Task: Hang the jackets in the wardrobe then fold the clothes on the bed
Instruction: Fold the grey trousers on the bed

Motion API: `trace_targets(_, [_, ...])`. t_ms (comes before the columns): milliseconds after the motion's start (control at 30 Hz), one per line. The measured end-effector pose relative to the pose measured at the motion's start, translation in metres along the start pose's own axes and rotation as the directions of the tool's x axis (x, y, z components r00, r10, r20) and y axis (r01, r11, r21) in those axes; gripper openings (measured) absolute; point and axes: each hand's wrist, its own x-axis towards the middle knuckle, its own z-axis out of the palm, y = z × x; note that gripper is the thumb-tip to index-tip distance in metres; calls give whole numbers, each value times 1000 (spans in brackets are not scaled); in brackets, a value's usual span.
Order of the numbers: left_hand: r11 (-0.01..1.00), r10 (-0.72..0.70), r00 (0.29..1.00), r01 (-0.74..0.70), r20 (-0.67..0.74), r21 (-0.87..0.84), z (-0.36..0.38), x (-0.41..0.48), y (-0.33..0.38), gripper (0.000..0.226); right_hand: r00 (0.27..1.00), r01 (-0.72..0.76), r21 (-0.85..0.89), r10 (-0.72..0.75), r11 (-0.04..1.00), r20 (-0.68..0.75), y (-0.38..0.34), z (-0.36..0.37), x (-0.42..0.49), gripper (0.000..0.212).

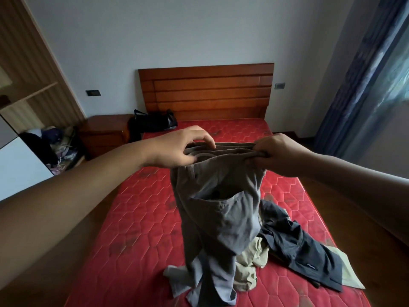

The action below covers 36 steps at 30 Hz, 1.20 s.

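With our left hand [177, 149] and right hand [281, 154] both gripping the waistband [232, 150], the grey trousers [221, 207] hang below our fingers [208, 139], legs crumpled on the bed [137, 229] among other clothes [294, 244], which they may snag and drag.

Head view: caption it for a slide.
Left hand and right hand hold grey trousers up by the waistband over the red mattress.

I see a pale grey wall [177, 29] behind a slatted wooden headboard [208, 91], a brown nightstand [104, 131] to its left, and blue curtains [354, 85] by the window [398, 69] on the right.
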Motion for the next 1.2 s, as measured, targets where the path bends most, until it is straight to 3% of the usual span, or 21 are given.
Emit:
trace_targets(133, [984, 135, 982, -117, -132, 136, 9, -23, -10, 37, 998, 35, -14, -36, 999, -58, 6, 1, -3, 36])
trace_targets(267, [971, 173, 981, -155, -85, 180, 13, -36, -11, 14, 998, 22, -33, -24, 999, -56, 7, 1, -4, 28])
trace_targets(467, [932, 221, 971, -182, -93, 314, 22, -45, -9, 40, 997, 29, -39, -32, 999, -64, 7, -2, -6, 26])
trace_targets(667, [907, 118, 993, -117, 22, 406, 23, -46, -18, 40, 999, 2, -51, -4, 999, -50, 10, 1, -8, 28])
trace_targets(833, [815, 42, 997, -70, 61, 575, 25, -38, -24, 45, 999, 25, -46, -27, 999, -37, 10, 7, -9, 28])
trace_targets(1100, [842, 41, 977, -146, 208, 519, 33, -28, -23, 30, 998, 23, -14, -24, 1000, -66, 18, 6, -9, 29])
trace_targets(1200, [868, 81, 982, -152, 169, 473, 19, -27, -23, 18, 999, 6, 5, -5, 1000, -35, 21, 0, -12, 35])
